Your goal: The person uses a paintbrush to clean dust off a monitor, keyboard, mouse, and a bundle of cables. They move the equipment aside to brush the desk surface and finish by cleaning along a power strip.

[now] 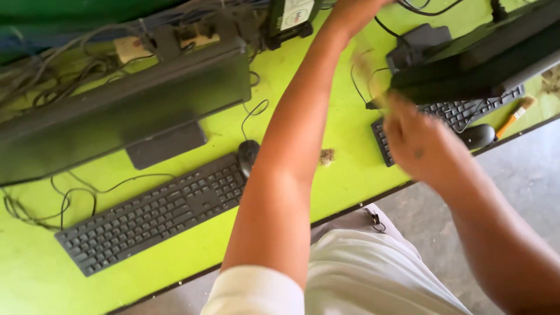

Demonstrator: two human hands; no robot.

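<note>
Left hand [350, 10]: reaches far across the desk to the top edge of the view, among black cables; the fingers run out of the picture, so I cannot tell whether they are spread or closed.
Right hand [417, 143]: blurred, hovering above the near left corner of the right keyboard; it seems closed on a thin, pale, blurred thing that rises toward the far side, but I cannot tell the grip for sure.
Right keyboard [455, 114]: black, lying partly under the right monitor, close to the near desk edge.
Right monitor [478, 58]: dark, tilted, overhanging the keyboard at the right.
Right mouse [478, 135]: black, just beside the keyboard, almost at the desk edge.
Brush [514, 116]: wooden handle, lying at the near right edge of the desk.
Left monitor [116, 111]: large and dark, filling the far left.
Left keyboard [154, 213]: black, slanted, near the front edge.
Left mouse [248, 156]: touching the far right end of that keyboard.
Dust clump [326, 156]: small and brownish, on the open strip between the two keyboards.
Desk [344, 175]: bright green; bare room lies between the keyboards and at the near left corner.
Far edge: crowded with tangled cables and a power strip [163, 41].
Floor [525, 175]: grey, beyond the near desk edge at the right.
</note>
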